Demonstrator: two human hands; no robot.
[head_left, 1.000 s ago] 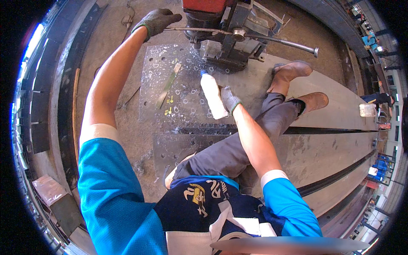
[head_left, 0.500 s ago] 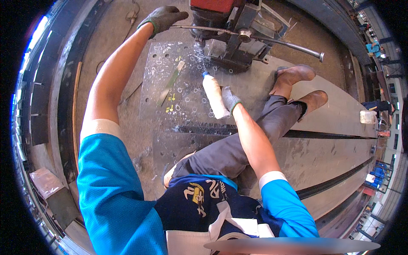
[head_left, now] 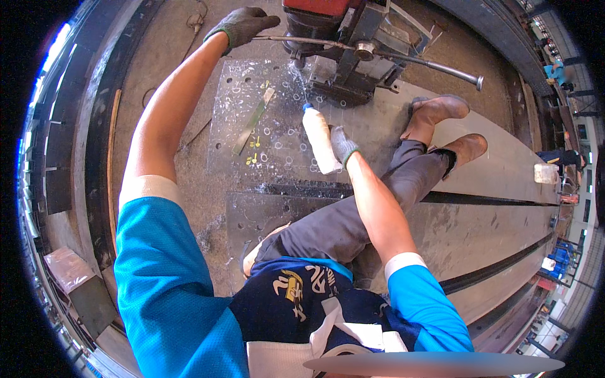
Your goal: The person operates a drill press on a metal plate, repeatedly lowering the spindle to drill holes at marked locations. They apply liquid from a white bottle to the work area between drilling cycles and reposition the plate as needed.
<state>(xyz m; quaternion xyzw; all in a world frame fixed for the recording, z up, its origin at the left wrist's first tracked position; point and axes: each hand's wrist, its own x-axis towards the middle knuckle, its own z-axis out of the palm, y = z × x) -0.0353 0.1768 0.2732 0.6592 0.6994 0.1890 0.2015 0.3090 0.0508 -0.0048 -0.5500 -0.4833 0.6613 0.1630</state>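
My left hand (head_left: 242, 28), in a dark grey knit glove, is closed at the left end of the long metal feed lever (head_left: 428, 63) of a magnetic drill (head_left: 312, 28); the fingers' undersides are hidden. Gloved too, my right hand (head_left: 342, 145) is wrapped round a pale plastic squeeze bottle (head_left: 319, 138) with a blue cap. The bottle slants, its nozzle toward the drill's cutter (head_left: 299, 63), and a thin stream runs between them. Below the cutter lies a dark steel plate (head_left: 283, 135) with drilled holes, white circle marks and scattered shavings.
A narrow flat strip (head_left: 254, 123) lies on the plate, left of the bottle. My outstretched leg (head_left: 403, 179) and brown boots (head_left: 438, 113) rest on the steel to the right. Dark gaps (head_left: 479, 200) separate the plates. A white bucket (head_left: 546, 174) stands far right.
The bottle and my right hand have shifted very slightly; the nozzle sits a little higher and further right. My left hand stays at the lever, which has barely moved.
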